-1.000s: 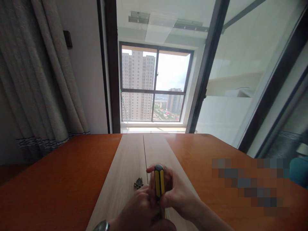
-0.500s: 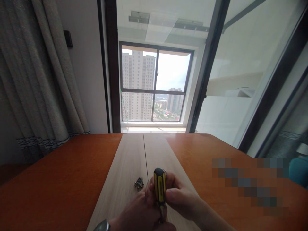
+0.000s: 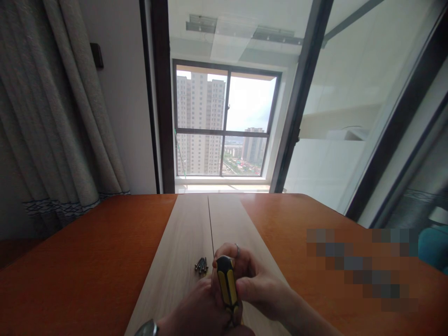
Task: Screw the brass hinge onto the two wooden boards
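Black and yellow stripes run along the screwdriver [image 3: 227, 283] at bottom centre. The screws [image 3: 201, 266], left of it, are dark grey. The boards [image 3: 185, 238] down the middle are pale beige with faint grain; the table [image 3: 91, 242] on both sides is orange-brown. The curtain [image 3: 59, 107], upper left, is grey, its hem patterned dark and white. The watch [image 3: 149, 328], bottom edge, is silvery.
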